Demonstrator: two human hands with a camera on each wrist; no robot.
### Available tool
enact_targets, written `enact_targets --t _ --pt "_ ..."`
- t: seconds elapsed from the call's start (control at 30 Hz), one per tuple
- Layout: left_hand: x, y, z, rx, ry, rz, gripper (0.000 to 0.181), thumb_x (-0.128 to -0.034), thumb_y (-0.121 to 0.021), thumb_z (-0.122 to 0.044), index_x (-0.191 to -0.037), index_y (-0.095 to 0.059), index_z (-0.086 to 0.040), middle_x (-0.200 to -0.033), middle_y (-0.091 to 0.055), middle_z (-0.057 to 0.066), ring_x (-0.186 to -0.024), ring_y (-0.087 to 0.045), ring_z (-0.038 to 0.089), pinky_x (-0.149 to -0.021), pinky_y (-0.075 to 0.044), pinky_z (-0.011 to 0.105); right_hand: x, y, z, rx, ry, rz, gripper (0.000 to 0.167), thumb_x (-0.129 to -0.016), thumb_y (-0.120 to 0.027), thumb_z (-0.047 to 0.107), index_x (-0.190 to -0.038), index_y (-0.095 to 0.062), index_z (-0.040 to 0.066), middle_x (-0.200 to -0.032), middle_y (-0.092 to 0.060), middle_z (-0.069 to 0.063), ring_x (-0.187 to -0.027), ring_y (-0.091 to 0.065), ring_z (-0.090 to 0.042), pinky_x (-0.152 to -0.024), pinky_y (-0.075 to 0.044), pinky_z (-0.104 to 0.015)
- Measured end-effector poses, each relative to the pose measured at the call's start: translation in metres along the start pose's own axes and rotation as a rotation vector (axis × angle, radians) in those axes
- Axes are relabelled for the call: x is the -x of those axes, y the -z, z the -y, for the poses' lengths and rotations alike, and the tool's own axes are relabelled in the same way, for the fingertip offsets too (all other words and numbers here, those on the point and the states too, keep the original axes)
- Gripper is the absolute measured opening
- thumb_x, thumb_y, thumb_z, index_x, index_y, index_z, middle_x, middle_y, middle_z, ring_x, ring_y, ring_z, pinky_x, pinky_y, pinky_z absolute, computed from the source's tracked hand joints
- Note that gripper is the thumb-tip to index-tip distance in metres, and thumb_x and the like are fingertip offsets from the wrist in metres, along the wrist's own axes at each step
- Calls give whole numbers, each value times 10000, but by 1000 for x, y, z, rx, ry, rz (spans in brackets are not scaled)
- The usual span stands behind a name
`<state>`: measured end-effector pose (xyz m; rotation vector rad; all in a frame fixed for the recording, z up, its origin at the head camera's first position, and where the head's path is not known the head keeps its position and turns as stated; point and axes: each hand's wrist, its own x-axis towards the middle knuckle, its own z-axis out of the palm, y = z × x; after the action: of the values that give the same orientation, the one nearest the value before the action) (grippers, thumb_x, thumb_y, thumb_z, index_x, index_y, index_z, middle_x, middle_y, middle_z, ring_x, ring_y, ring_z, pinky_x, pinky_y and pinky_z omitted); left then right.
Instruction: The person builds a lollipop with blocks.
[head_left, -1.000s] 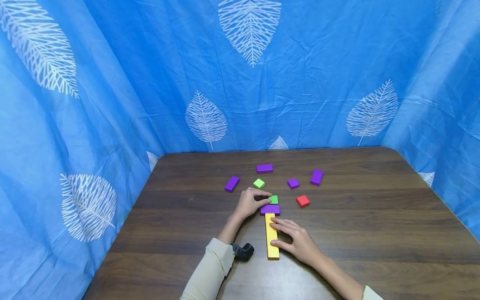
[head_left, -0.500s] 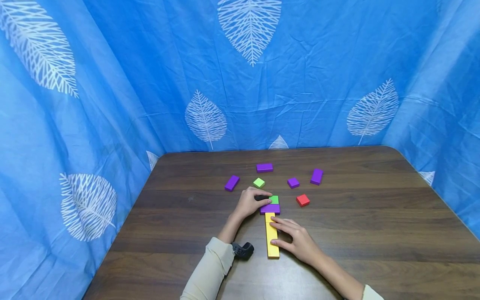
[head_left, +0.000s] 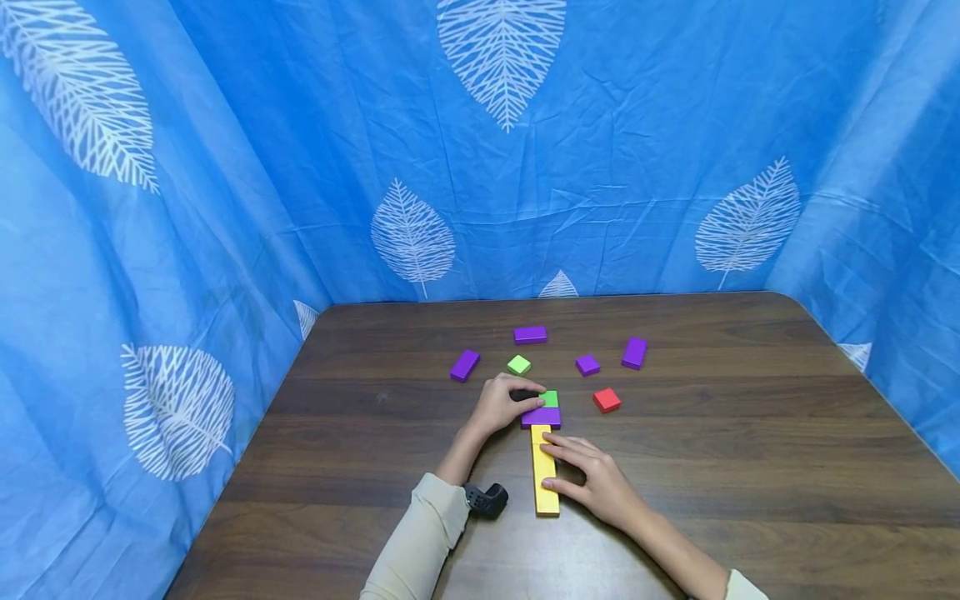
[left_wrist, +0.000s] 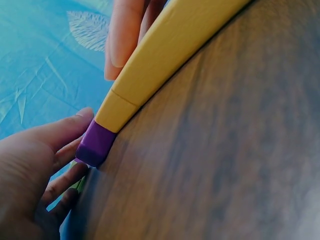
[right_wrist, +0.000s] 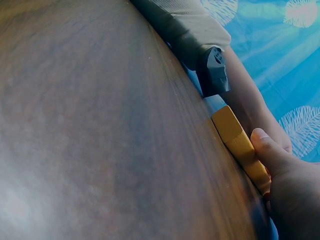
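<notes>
Yellow blocks (head_left: 546,479) lie end to end as a long bar on the table, with a seam near the far end. A purple block (head_left: 542,418) lies crosswise against that end, and a green block (head_left: 550,399) sits right behind it. My left hand (head_left: 501,406) pinches the green block from the left, its index finger along the far edge and thumb near the purple block. My right hand (head_left: 596,479) rests fingertips and thumb on the yellow bar from the right. In the right wrist view the thumb (right_wrist: 265,145) touches the yellow bar's top.
Farther back lie a light green block (head_left: 519,365), a red block (head_left: 607,401), a small purple block (head_left: 588,365) and purple bars (head_left: 530,335) scattered around. A black wrist device (head_left: 487,501) sits at the left sleeve. A blue leaf-print curtain (head_left: 600,167) surrounds the wooden table (head_left: 712,458).
The green and purple blocks appear to have closed a slight gap between them since a second ago. Both hands keep nearly the same place.
</notes>
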<state>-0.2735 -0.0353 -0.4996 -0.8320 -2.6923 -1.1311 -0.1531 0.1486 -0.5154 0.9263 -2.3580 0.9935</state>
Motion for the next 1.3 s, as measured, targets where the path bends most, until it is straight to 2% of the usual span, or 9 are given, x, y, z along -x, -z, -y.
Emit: enact_targets --t 0.1,0.2,0.33,0.5,0.63,0.77,0.93,1.17,1.3 --pt "-1 -1 1 27 -7 -19 219 -824 -699 -313 -1003 -734 -191 -961 -693 -68 -966 -578 130 -874 -427 306 0 0 0 3 -5 0 451 -756 -757 288 -1148 -654 90 -1226 -590 -44 -1086 -556 -217 -854 -468 -428" --pt "-2 0 2 53 -19 -68 213 -841 -682 -303 -999 -732 -169 -959 -694 -46 -965 -595 136 -876 -438 319 0 1 0 4 -8 -1 453 -754 -758 289 -1147 -655 90 -1225 -591 -43 -1086 -557 -215 -859 -464 -422" --pt "-3 1 4 62 -27 -184 211 -836 -690 -267 -990 -728 -128 -958 -695 -2 -954 -615 167 -886 -444 350 0 1 0 0 -12 -2 454 -752 -761 286 -1148 -655 92 -1227 -590 -40 -1086 -556 -213 -862 -462 -415" --pt "-8 3 9 48 10 -361 265 -786 -742 -204 -1013 -713 -70 -959 -688 56 -880 -623 202 -784 -480 344 1 1 1 -3 -17 3 455 -754 -759 292 -1150 -653 95 -1230 -588 -37 -1091 -554 -210 -858 -465 -419" --pt "-13 2 14 20 55 -436 313 -758 -767 -181 -1034 -701 -50 -981 -677 73 -913 -615 207 -820 -467 340 1 1 2 -1 -18 5 456 -755 -758 296 -1149 -654 92 -1230 -588 -37 -1093 -553 -214 -857 -465 -427" --pt "-14 1 17 1 97 -436 353 -749 -774 -195 -1050 -690 -31 -997 -673 86 -957 -606 221 -880 -442 353 0 1 2 1 -9 1 459 -752 -759 296 -1147 -654 87 -1229 -589 -41 -1090 -555 -218 -860 -463 -426" --pt "-14 0 18 -17 132 -398 383 -752 -773 -217 -1070 -681 -23 -991 -669 90 -943 -601 230 -869 -444 366 0 1 1 2 10 -6 464 -748 -761 290 -1146 -653 77 -1224 -591 -52 -1083 -558 -226 -862 -462 -420" --pt "-15 -2 19 -65 126 -375 358 -760 -765 -226 -1051 -691 -31 -984 -669 98 -935 -598 241 -899 -416 392 1 0 0 4 -7 8 466 -754 -756 306 -1154 -651 90 -1236 -584 -38 -1096 -551 -217 -867 -462 -428" --pt "-14 -2 21 -63 106 -361 331 -773 -755 -208 -1045 -694 -30 -974 -674 95 -926 -607 231 -896 -417 384 1 0 0 9 -16 14 465 -759 -751 314 -1157 -649 97 -1241 -581 -34 -1101 -549 -217 -873 -459 -427"
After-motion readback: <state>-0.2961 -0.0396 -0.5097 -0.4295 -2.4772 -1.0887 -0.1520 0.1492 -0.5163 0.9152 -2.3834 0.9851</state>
